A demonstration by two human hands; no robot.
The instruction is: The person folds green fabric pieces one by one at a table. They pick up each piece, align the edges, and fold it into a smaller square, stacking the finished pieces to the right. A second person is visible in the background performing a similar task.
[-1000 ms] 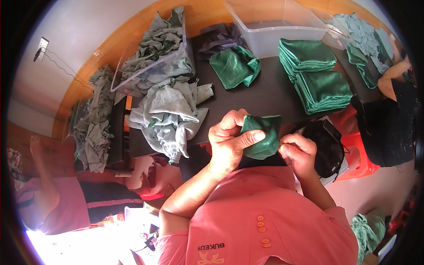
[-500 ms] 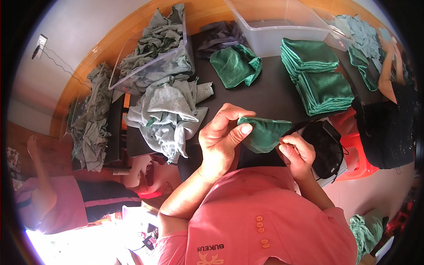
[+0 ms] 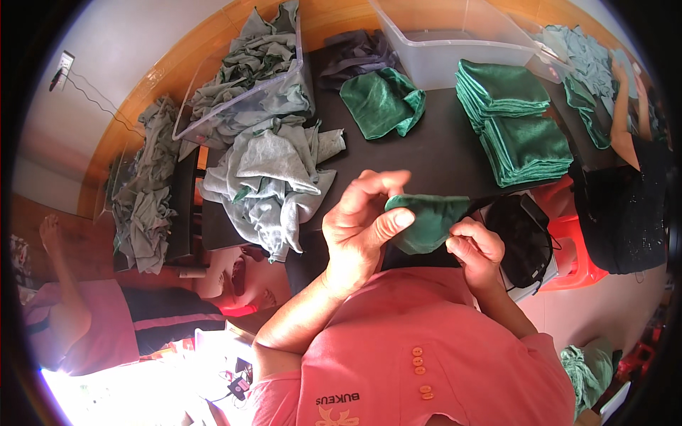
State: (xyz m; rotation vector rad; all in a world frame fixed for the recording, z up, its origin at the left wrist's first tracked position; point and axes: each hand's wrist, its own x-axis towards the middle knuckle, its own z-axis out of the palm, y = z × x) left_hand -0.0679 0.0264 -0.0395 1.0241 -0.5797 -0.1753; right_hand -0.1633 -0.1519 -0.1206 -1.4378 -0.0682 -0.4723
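In front of my chest a small green velvet pouch (image 3: 430,226) is stretched between my two hands, just off the table's near edge. My left hand (image 3: 355,234) holds its left side, the thumb lying across the front face. The index finger of that hand is raised above the top corner and slightly smeared, and the other fingers are partly hidden. At the opposite side my right hand (image 3: 480,248) pinches the pouch's edge between thumb and curled fingers. A larger piece of green velvet (image 3: 380,104) lies loosely on the dark table (image 3: 419,157) beyond.
Two neat stacks of green pouches (image 3: 529,145) stand at right. Pale grey-green cloth pieces (image 3: 266,174) heap at left beside a filled clear bin (image 3: 305,85). Another clear bin (image 3: 462,60) stands at the back. Other people's arms (image 3: 625,128) (image 3: 65,273) show at both sides.
My left index finger has lifted off the pouch's top corner, where it was pinching with the thumb. The pouch hangs slightly lower, and my right hand keeps its pinch.
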